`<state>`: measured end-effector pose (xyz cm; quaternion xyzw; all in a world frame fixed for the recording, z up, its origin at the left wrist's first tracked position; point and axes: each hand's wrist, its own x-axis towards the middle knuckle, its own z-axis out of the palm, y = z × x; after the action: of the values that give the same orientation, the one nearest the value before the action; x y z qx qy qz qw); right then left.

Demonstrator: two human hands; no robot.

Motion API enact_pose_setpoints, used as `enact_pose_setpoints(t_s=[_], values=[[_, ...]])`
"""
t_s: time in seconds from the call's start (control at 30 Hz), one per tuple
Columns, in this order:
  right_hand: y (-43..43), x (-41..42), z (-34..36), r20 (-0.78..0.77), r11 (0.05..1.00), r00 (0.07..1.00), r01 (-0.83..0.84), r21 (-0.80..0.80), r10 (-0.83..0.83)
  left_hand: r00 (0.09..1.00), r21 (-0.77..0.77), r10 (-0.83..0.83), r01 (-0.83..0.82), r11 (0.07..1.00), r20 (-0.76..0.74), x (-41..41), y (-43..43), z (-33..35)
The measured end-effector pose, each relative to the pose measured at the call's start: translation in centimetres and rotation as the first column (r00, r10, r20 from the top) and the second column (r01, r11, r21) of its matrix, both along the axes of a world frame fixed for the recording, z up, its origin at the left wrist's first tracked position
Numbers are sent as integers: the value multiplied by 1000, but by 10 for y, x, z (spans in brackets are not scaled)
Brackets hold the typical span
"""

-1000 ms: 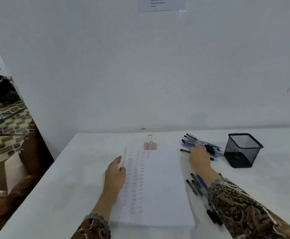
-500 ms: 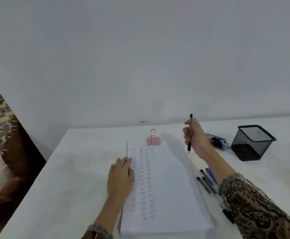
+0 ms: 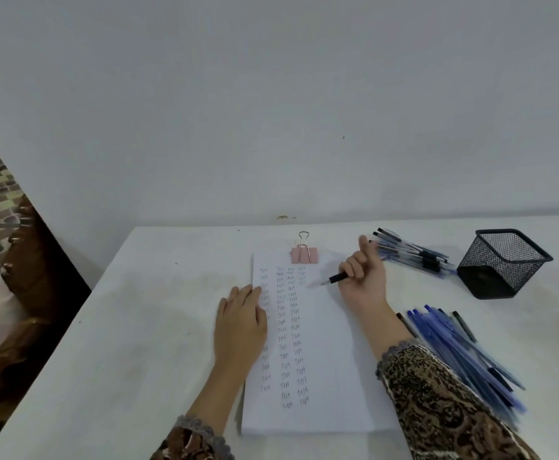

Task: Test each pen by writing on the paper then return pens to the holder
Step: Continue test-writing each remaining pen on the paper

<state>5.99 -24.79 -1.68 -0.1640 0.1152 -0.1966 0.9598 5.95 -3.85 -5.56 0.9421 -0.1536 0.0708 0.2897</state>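
Right hand (image 3: 364, 277) is gripping a slim black pen (image 3: 336, 279) over smooth paper (image 3: 324, 360) (pink-clipped); left hand (image 3: 241, 323) is lying flat there, black mesh holder (image 3: 500, 263) sitting beyond.

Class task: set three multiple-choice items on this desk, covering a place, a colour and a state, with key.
1. Relative to the paper, the mesh holder stands: A left, B right, C on top.
2. The binder clip is: A pink, B green, C yellow.
3. The right hand: A lies flat, B grips a pen, C lifts the mesh holder.
Key: 1 B, it stands beyond the paper's right edge. 2 A, its body is pink. 3 B, it is curled round the pen.
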Motion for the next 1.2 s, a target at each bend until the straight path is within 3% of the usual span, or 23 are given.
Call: enact_pose_setpoints(t_s=[0.13, 0.23, 0.37, 0.5, 0.73, 0.9, 1.03, 1.2], values=[[2, 10, -9, -128, 984, 991, -54, -169, 32, 1000, 9, 3, -3, 1000, -5, 0, 0, 1], [7, 13, -6, -214, 922, 976, -117, -370, 38, 1000, 6, 5, -5, 1000, -13, -1, 0, 1], [14, 17, -5, -194, 784, 981, -134, -606, 18, 1000, 3, 5, -5, 1000, -13, -1, -1, 2], [16, 20, -12, -271, 602, 962, -206, -772, -18, 1000, 2, 12, -12, 1000, -18, -1, -1, 1], [36, 11, -10, -246, 456, 963, -170, -873, -113, 1000, 5, 22, -21, 1000, -10, 0, -3, 0], [37, 10, -11, -255, 495, 961, -171, -852, -105, 1000, 8, 20, -20, 1000, -4, 1, -3, -2], [38, 8, -9, -255, 428, 960, -181, -885, -120, 1000, 9, 20, -20, 1000, -8, 1, -3, -2], [37, 9, -8, -256, 425, 954, -170, -889, -154, 1000, -1, 23, -23, 1000, -1, 0, -2, 0]])
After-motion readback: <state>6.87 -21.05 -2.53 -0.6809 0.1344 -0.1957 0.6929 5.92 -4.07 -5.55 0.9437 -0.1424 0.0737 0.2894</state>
